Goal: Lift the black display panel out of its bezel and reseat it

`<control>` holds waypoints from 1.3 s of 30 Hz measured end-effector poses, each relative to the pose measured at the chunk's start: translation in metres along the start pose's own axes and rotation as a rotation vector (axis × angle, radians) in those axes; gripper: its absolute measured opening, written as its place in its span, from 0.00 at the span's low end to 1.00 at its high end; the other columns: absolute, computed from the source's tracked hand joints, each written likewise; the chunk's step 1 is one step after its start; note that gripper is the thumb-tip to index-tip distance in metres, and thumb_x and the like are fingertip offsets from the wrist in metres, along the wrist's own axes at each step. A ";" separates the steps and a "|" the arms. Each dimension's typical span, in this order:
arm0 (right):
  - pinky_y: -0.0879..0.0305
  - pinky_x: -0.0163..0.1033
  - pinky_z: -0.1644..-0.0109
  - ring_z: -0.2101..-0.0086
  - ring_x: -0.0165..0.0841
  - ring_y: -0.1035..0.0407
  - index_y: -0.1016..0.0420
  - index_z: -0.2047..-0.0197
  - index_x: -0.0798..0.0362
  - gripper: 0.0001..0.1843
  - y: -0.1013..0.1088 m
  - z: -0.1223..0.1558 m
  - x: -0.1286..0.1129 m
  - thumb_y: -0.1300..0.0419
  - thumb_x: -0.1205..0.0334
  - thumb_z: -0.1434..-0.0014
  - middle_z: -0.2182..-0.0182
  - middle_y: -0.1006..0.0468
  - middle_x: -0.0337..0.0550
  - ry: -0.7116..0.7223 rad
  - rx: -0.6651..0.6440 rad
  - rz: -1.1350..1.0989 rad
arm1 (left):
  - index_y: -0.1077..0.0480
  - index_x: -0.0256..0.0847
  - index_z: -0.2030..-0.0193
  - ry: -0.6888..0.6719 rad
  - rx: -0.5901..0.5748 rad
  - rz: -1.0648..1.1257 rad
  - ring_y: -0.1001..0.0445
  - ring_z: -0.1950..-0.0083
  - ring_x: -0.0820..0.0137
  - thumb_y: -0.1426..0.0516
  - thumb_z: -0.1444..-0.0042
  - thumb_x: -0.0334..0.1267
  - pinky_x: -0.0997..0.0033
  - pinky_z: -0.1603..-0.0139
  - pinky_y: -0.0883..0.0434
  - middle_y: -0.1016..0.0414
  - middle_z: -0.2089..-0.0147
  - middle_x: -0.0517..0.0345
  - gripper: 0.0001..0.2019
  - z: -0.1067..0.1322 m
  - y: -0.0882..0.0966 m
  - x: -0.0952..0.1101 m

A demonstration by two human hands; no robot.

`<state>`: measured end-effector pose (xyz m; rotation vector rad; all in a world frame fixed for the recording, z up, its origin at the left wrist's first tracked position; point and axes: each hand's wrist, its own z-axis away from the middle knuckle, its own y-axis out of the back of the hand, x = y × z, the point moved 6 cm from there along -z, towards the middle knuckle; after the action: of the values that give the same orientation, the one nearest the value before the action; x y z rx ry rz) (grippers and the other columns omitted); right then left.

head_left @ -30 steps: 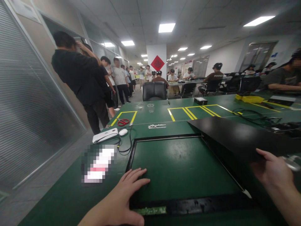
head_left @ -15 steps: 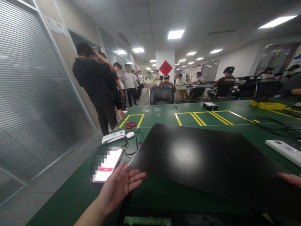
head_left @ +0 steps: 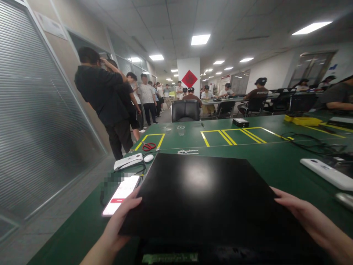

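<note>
A large flat black panel (head_left: pixel 204 191) lies over the green table (head_left: pixel 278 165) right in front of me, with a ceiling light reflected in it. My left hand (head_left: pixel 121 217) grips its left edge, fingers curled over the top. My right hand (head_left: pixel 300 215) holds its right edge, fingers stretched along the surface. Under the panel's near edge a strip of the black frame with a green circuit board (head_left: pixel 169 257) shows.
A lit phone (head_left: pixel 121 195) lies left of the panel, with a white device (head_left: pixel 128 161), a mouse (head_left: pixel 148 158) and red scissors (head_left: pixel 149 146) behind it. Another white device (head_left: pixel 325 173) and cables lie right. Several people stand left in the aisle; others sit at far tables.
The black panel has come from the right, over the open frame, and now lies across it. My left hand left the frame and took the panel's left edge.
</note>
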<state>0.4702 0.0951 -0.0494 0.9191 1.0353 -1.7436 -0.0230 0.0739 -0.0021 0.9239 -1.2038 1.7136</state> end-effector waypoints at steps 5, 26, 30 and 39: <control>0.17 0.45 0.55 0.50 0.49 0.18 0.18 0.47 0.51 0.33 -0.005 0.000 -0.003 0.25 0.64 0.60 0.46 0.14 0.56 -0.092 -0.078 -0.042 | 0.25 0.48 0.31 -0.102 0.069 -0.010 0.17 0.40 0.45 0.31 0.50 0.43 0.51 0.36 0.24 0.12 0.45 0.54 0.36 0.010 -0.001 0.014; 0.27 0.38 0.70 0.64 0.41 0.20 0.22 0.53 0.46 0.29 0.016 -0.004 -0.020 0.28 0.49 0.60 0.56 0.11 0.51 0.200 0.194 0.312 | 0.19 0.42 0.38 -0.144 0.109 0.000 0.16 0.43 0.43 0.27 0.54 0.44 0.52 0.40 0.22 0.10 0.49 0.50 0.33 0.014 -0.010 0.007; 0.38 0.33 0.78 0.75 0.32 0.31 0.23 0.54 0.47 0.29 0.015 -0.005 -0.018 0.27 0.51 0.62 0.60 0.11 0.51 0.173 0.220 0.213 | 0.18 0.42 0.40 -0.148 0.080 0.005 0.15 0.45 0.43 0.26 0.56 0.45 0.55 0.45 0.20 0.10 0.49 0.49 0.33 0.010 -0.008 0.005; 0.51 0.29 0.82 0.81 0.22 0.48 0.24 0.54 0.49 0.26 0.029 -0.018 -0.009 0.27 0.54 0.58 0.57 0.11 0.54 0.168 0.208 0.180 | 0.16 0.39 0.42 -0.161 0.123 -0.055 0.16 0.44 0.42 0.28 0.55 0.41 0.56 0.46 0.20 0.11 0.47 0.47 0.31 0.009 -0.009 0.002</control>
<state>0.5027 0.1071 -0.0561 1.2686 0.8574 -1.6650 -0.0144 0.0670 0.0050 1.1778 -1.1747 1.7101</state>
